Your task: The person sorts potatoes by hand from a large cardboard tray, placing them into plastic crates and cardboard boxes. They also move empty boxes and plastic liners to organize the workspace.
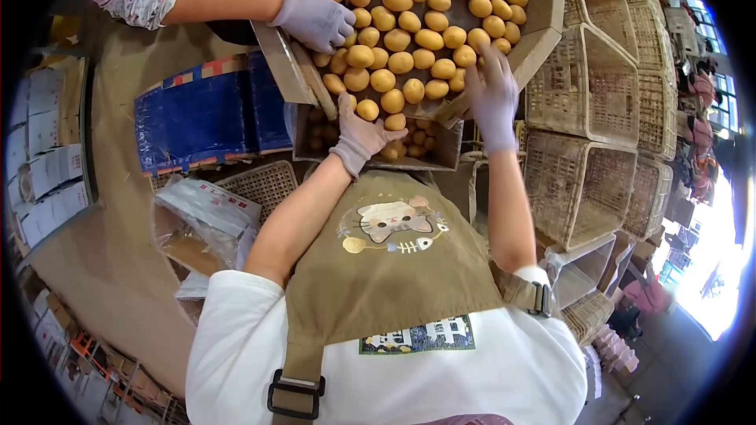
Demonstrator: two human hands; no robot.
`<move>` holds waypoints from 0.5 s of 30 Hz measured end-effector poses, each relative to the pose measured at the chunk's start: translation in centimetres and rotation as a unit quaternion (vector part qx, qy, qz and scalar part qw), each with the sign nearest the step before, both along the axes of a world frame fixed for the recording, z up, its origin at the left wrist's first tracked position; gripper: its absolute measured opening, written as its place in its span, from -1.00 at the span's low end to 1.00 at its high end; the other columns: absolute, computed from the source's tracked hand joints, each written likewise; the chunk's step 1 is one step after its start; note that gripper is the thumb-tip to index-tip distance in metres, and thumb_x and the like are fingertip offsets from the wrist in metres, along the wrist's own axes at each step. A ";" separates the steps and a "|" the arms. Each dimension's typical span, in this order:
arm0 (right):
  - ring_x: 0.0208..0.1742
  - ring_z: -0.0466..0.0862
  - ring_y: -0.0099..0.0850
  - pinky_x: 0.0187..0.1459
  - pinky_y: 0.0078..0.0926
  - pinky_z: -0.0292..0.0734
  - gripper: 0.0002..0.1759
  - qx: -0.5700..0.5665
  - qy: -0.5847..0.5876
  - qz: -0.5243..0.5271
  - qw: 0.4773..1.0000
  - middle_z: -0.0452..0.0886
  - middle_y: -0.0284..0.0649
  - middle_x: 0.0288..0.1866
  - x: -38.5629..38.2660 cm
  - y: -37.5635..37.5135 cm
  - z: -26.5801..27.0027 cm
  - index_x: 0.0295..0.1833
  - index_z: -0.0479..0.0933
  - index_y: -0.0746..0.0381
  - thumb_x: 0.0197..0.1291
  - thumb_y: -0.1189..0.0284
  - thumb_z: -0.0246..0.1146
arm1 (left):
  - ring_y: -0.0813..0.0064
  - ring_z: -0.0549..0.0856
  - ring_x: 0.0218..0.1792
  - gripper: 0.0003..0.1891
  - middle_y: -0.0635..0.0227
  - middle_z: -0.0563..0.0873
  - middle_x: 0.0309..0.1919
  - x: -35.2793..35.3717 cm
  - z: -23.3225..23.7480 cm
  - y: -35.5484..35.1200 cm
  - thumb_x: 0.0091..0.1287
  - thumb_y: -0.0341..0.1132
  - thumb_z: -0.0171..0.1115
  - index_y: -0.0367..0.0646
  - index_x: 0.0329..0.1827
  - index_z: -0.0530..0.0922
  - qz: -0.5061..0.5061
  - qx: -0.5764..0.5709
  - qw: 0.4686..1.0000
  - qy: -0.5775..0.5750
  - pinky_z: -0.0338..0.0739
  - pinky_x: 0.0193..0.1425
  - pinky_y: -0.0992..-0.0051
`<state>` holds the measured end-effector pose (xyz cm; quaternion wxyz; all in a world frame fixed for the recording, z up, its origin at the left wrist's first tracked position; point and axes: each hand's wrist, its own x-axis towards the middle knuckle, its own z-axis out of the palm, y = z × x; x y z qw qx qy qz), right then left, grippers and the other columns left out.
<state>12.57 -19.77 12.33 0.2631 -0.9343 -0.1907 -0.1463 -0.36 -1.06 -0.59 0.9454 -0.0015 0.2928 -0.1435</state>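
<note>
Many small, yellow, oval potatoes point(400, 62) cover a sloping tray with wooden sides point(535, 55), which narrows toward me. My left hand point(362, 132), in a pale glove with bare fingertips, is at the tray's narrow mouth. Its thumb and fingers are spread beside a few potatoes, and it grips none. Below the mouth stands a box point(441, 159) with more potatoes inside, partly hidden by that hand. My right hand point(494, 102), also gloved and slightly blurred, is over the tray's right edge. Its fingers stretch toward the potatoes, with nothing visibly held.
A co-worker's gloved hand point(315, 17) rests on potatoes at the tray's left. Stacked plastic crates point(583, 94) line the right side. On the left are a blue-covered box point(201, 122), a plastic-wrapped carton point(209, 216) and a basket point(264, 189).
</note>
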 end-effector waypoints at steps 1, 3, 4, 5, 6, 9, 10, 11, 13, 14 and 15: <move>0.10 0.70 -0.10 0.11 -0.17 0.58 -0.51 0.044 0.102 -0.016 0.994 0.67 -0.09 0.18 2.0 2.7 1.4 0.35 0.52 0.14 0.33 0.29 0.24 | -0.05 0.10 0.61 -0.02 0.30 0.12 0.64 -0.1 -0.1 0.1 0.28 0.54 -0.11 0.15 0.65 0.08 -0.001 0.005 1.000 -0.014 -0.04 0.45 -0.55; 0.20 0.66 -0.07 0.21 -0.14 0.54 -0.39 -0.079 0.121 -0.018 0.989 0.63 -0.03 0.26 8.1 5.7 0.1 0.52 0.35 0.01 0.40 0.10 0.04 | -0.07 0.08 0.62 -0.01 0.28 0.09 0.64 -0.1 0.5 0.1 0.28 0.52 -0.06 0.14 0.66 0.05 0.003 0.021 1.000 -0.016 -0.06 0.46 -0.54; 0.25 0.63 -0.03 0.28 -0.13 0.49 -0.31 -0.129 0.152 -0.018 0.980 0.62 -0.01 0.29 10.8 7.1 -0.5 0.58 0.27 -0.04 0.36 0.06 0.02 | -0.07 0.06 0.62 -0.01 0.30 0.07 0.65 0.0 1.1 0.0 0.28 0.52 -0.05 0.14 0.66 0.04 0.013 0.022 1.000 0.012 -0.07 0.46 -0.54; 0.27 0.62 0.00 0.29 -0.12 0.48 -0.24 -0.144 0.216 -0.013 0.966 0.61 0.00 0.30 12.4 8.3 0.1 0.60 0.24 -0.05 0.29 0.03 0.05 | -0.08 0.04 0.63 -0.01 0.32 0.05 0.65 0.0 1.6 0.0 0.28 0.51 -0.04 0.14 0.66 0.03 0.023 0.021 0.999 0.039 -0.09 0.47 -0.55; 0.26 0.63 -0.01 0.29 -0.12 0.48 -0.24 -0.136 0.233 -0.015 0.963 0.62 0.00 0.29 14.2 9.1 -1.0 0.58 0.26 -0.03 0.27 0.01 0.08 | -0.08 0.01 0.63 0.00 0.36 0.04 0.65 -0.1 1.3 0.1 0.28 0.51 -0.03 0.15 0.67 0.01 0.027 0.014 0.999 0.037 -0.12 0.47 -0.55; 0.21 0.66 -0.05 0.25 -0.14 0.50 -0.28 -0.060 0.356 -0.017 0.932 0.65 -0.01 0.24 16.7 10.1 -0.8 0.49 0.35 0.02 0.23 0.01 0.15 | -0.04 0.05 0.62 -0.01 0.39 0.06 0.65 -0.1 2.0 0.3 0.27 0.53 -0.03 0.18 0.66 0.02 0.032 0.004 0.999 0.028 -0.15 0.47 -0.56; 0.22 0.65 -0.10 0.22 -0.21 0.52 -0.39 0.019 0.411 -0.033 0.911 0.67 0.00 0.16 15.4 10.5 1.2 0.39 0.40 0.03 0.25 0.07 0.18 | -0.02 0.07 0.62 -0.01 0.38 0.07 0.65 -0.1 1.6 0.3 0.27 0.53 -0.03 0.19 0.66 0.03 0.037 0.000 0.998 0.057 -0.08 0.45 -0.56; 0.15 0.68 -0.12 0.15 -0.22 0.56 -0.43 0.040 0.369 -0.029 0.928 0.68 0.00 0.11 14.2 10.1 1.4 0.38 0.41 0.01 0.26 0.12 0.18 | -0.02 0.08 0.62 -0.01 0.38 0.08 0.64 -0.2 1.2 0.3 0.27 0.54 -0.03 0.19 0.66 0.04 0.032 0.009 0.999 0.043 -0.06 0.44 -0.56; 0.00 0.73 -0.15 0.02 -0.24 0.62 -0.50 0.080 0.279 -0.023 0.957 0.69 -0.01 0.03 12.5 8.5 1.2 0.34 0.43 -0.03 0.29 0.21 0.20 | -0.02 0.08 0.61 0.00 0.39 0.08 0.64 -0.2 1.5 0.3 0.26 0.54 -0.02 0.20 0.66 0.04 0.019 0.025 0.999 0.010 -0.01 0.42 -0.56; -0.02 0.73 -0.16 0.01 -0.22 0.64 -0.54 0.028 0.116 0.067 0.991 0.68 -0.03 0.03 11.7 7.0 0.8 0.31 0.45 -0.06 0.28 0.27 0.22 | -0.02 0.09 0.61 0.01 0.38 0.09 0.64 -0.2 1.3 0.4 0.24 0.56 -0.02 0.20 0.66 0.05 0.016 0.015 1.000 0.018 0.06 0.39 -0.56; -0.04 0.74 -0.17 -0.01 -0.20 0.65 -0.56 -0.025 -0.048 0.153 0.987 0.67 -0.04 0.03 11.1 5.0 0.6 0.27 0.47 -0.09 0.27 0.33 0.24 | -0.02 0.09 0.61 0.01 0.37 0.08 0.64 -0.2 1.3 0.4 0.23 0.56 -0.02 0.20 0.66 0.06 0.023 0.010 0.999 0.033 0.06 0.40 -0.56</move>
